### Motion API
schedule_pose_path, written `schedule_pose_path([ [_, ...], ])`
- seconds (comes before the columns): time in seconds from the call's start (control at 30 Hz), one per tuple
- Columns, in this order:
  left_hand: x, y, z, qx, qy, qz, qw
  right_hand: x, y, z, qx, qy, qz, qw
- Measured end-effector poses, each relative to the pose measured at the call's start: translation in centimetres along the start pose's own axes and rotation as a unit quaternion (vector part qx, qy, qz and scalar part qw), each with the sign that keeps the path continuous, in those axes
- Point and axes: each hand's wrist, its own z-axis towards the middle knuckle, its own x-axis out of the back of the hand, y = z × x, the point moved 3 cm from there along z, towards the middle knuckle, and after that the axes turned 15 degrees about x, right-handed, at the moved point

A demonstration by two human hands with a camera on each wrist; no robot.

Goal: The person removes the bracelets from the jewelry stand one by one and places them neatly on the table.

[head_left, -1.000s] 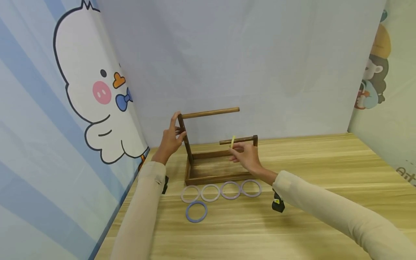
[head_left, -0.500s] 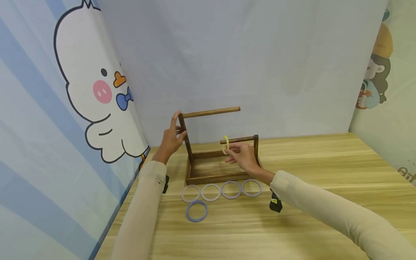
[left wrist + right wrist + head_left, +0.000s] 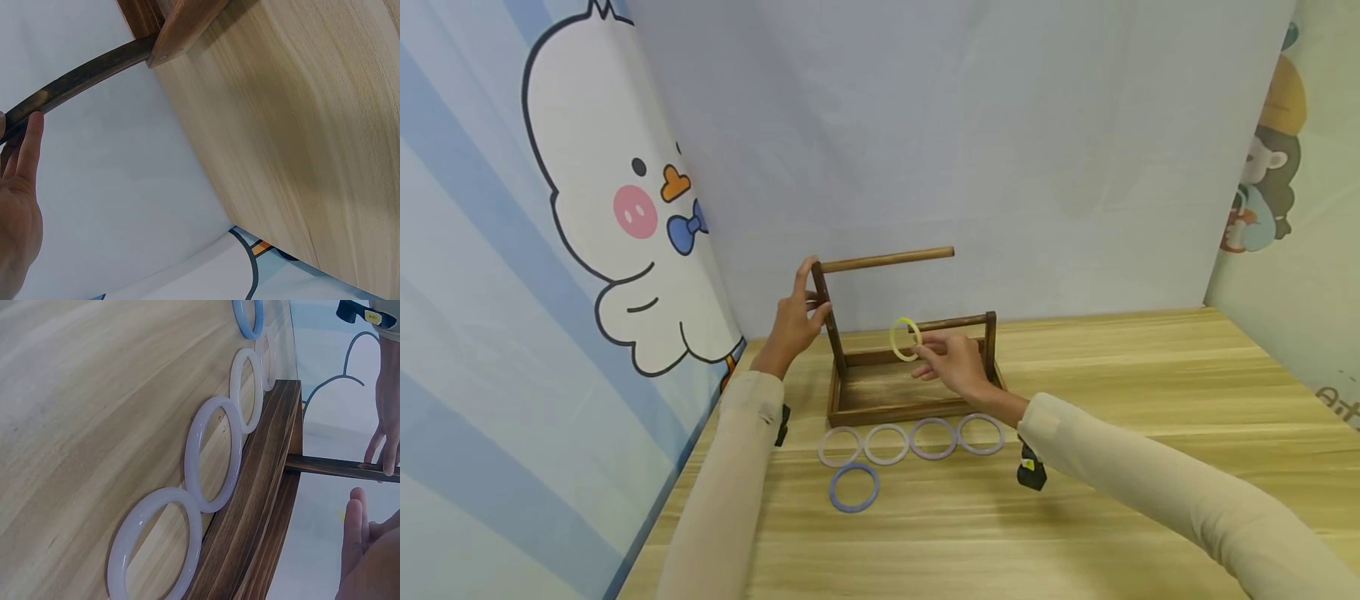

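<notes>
My right hand [image 3: 958, 365] pinches a yellow bangle [image 3: 894, 342] at the free end of the lower rod [image 3: 951, 322] of a wooden display stand [image 3: 887, 414]. The bangle overlaps the rod's tip in the head view; in the right wrist view, only a faint bit of yellow shows behind the fingers. My left hand [image 3: 795, 325] grips the stand's tall left post [image 3: 831, 333], thumb and fingers on either side of it. In the left wrist view, fingertips press against that dark post [image 3: 94, 72]. The stand's upper rod [image 3: 887, 260] carries nothing.
Several pale bangles, among them a white bangle [image 3: 867, 445] and a lavender bangle [image 3: 192, 456], lie in a row along the stand's front edge. A blue bangle [image 3: 832, 492] lies nearer on the wooden table [image 3: 1112, 525]. Curtains [image 3: 1000, 150] hang behind.
My right hand has moved left with the yellow bangle, from partway along the lower rod to its free end. The bangle has turned from edge-on to more face-on. My left hand stays on the post.
</notes>
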Motion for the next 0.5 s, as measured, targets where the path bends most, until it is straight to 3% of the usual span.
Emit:
schedule_pose_path([
  [0.27,0.1,-0.1,0.0,-0.006,0.003,-0.001,1.0000,-0.2,-0.2,-0.2,-0.005,-0.009,-0.002,1.000],
  [0.5,0.0,-0.2,0.1,-0.007,0.005,0.007,0.9999,0.0,-0.2,-1.3,-0.035,-0.023,0.006,0.999],
])
